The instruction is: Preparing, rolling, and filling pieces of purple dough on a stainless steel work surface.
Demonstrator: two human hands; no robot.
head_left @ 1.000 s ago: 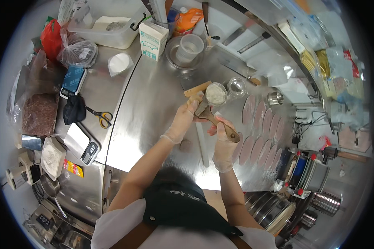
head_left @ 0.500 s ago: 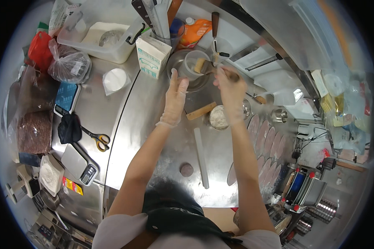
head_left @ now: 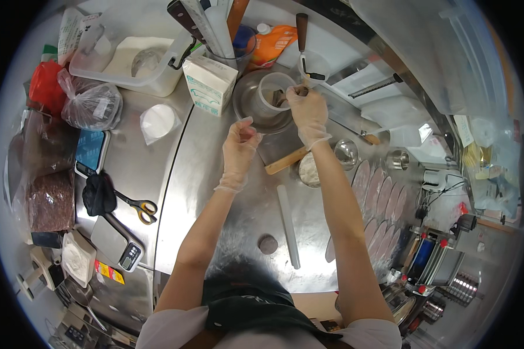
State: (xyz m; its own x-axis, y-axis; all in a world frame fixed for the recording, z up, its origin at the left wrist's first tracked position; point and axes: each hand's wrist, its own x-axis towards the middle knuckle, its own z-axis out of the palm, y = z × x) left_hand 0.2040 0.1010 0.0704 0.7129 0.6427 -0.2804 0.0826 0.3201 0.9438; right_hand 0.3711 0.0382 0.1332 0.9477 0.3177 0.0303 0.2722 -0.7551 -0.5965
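Observation:
My right hand (head_left: 308,113), in a clear glove, is closed around a brush (head_left: 278,97) whose head is down inside a clear plastic cup (head_left: 264,107). The cup stands in a round steel bowl (head_left: 243,107). Just below the bowl's left side is my gloved left hand (head_left: 239,152), its fingers loosely bent and apart with nothing between them. Under my right wrist lies a wooden-handled scraper (head_left: 286,161), beside a small bowl of white powder (head_left: 308,171) partly covered by my forearm. Nearer me are a white rolling pin (head_left: 289,227) and a small round brownish dough piece (head_left: 268,244).
A white carton (head_left: 209,87) stands left of the steel bowl, below a holder of knives. Flat pinkish ovals (head_left: 378,192) lie in rows at right. Scissors (head_left: 141,206), a scale (head_left: 129,255) and a phone-like device (head_left: 91,148) occupy the left side.
My right hand has brought the brush from above the cup's right rim down into it. My left hand has dropped away from the bowl, its fingers bending. The whole view has shifted slightly.

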